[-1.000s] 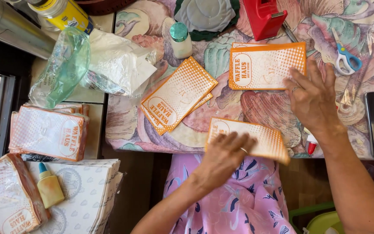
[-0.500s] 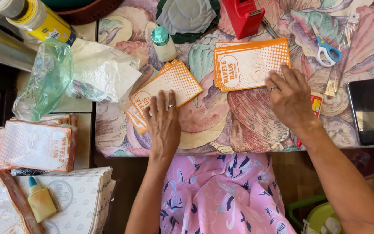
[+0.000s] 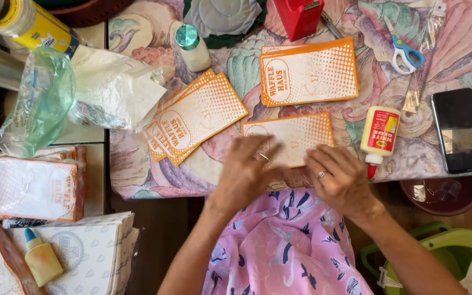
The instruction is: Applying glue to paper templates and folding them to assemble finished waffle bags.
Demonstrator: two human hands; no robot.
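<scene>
Home craft setup, small-scale paper bag making. Table [image 3: 137, 175] has a floral shell-print cloth, domestic look. Both hands [image 3: 296, 172] press an orange-printed paper bag [image 3: 293, 136]; more bags stacked just left [image 3: 195, 117] and above [image 3: 310, 71]. Glue bottle [image 3: 379, 134] just right of hands, scissors [image 3: 405, 52] and phone [image 3: 460, 131] further right. Bundled bags [image 3: 34, 188] far left.
</scene>
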